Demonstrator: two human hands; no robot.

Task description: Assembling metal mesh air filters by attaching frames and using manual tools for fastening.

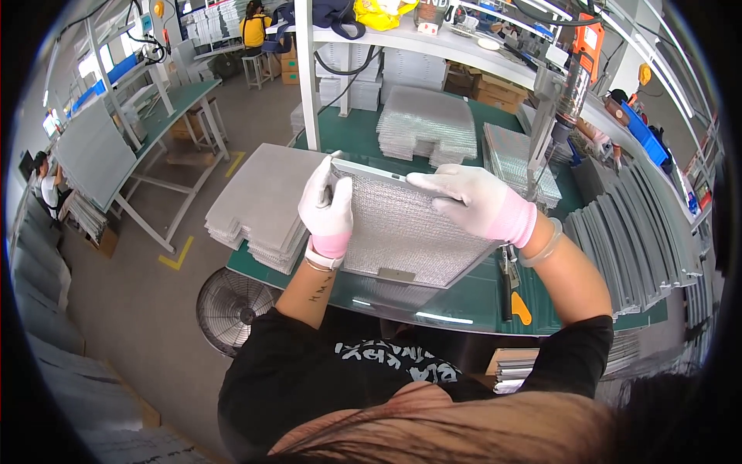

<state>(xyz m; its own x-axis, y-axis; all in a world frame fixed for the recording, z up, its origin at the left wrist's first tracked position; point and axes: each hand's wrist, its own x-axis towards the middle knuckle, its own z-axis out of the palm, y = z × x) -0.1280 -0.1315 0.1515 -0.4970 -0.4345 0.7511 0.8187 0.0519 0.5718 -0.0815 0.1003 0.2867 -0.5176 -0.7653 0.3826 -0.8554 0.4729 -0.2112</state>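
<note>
A metal mesh filter panel (402,232) with a thin metal frame stands tilted over the green table (456,309) in front of me. My left hand (326,207), in a white glove with a pink cuff, grips the panel's left side near its upper corner. At the upper right edge, my right hand (473,201) in a matching glove holds the frame, fingers reaching along the top. Its fingertips are partly hidden behind the panel. A small metal tab (396,274) sits at the panel's lower edge.
Stacked mesh sheets (270,185) lie left, with another mesh stack (427,124) farther back. Metal frame strips (634,240) crowd the right. A black-handled hammer (506,286) and orange scraper (520,309) rest near the front edge. An orange power tool (586,54) hangs upper right; a floor fan (232,309) stands left.
</note>
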